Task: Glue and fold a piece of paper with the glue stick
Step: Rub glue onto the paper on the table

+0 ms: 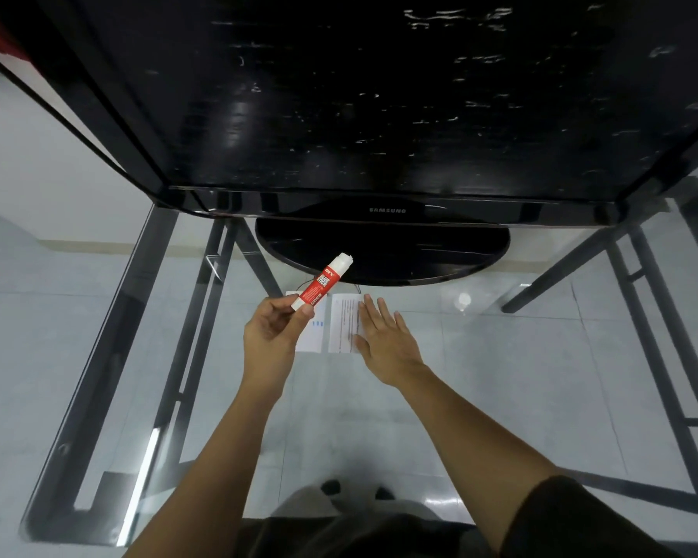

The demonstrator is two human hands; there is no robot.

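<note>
Head view, left fingers gripping glue stick, right hand flat, open on paper

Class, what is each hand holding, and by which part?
Left hand grips the red-and-white glue stick by its bottom end. Right hand lies flat on the white paper.

1. My only view is head-worn, wide-angle, facing forward and steeply down
2. It sits close above the glass table; the monitor fills the upper frame
3. Both forearms enter from the bottom edge
</note>
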